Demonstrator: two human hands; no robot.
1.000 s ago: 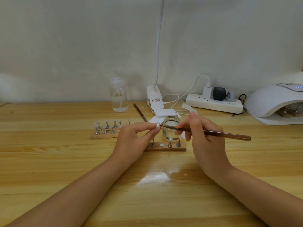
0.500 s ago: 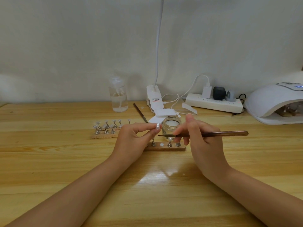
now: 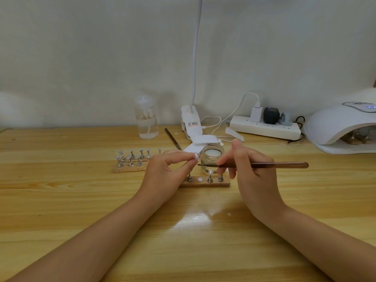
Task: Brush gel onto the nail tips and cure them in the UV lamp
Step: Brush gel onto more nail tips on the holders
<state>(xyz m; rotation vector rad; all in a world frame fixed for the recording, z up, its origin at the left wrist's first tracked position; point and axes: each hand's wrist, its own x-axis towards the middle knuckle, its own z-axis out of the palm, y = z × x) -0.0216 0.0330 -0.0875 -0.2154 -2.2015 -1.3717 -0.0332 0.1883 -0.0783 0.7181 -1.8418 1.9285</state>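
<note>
On the tabletop (image 3: 61,200), a jar (image 3: 211,157) stands just behind the near holder strip (image 3: 203,183). A second strip (image 3: 130,168) lies to its left. Along the back edge stand a bottle (image 3: 146,119), a power strip (image 3: 264,128) and, by the right edge, the UV lamp (image 3: 337,127).

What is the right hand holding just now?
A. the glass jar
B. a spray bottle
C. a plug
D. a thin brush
D: the right hand grips a thin brush, its tip pointing toward the nail tip that the left hand pinches; the jar stands untouched on the table behind them.
</note>
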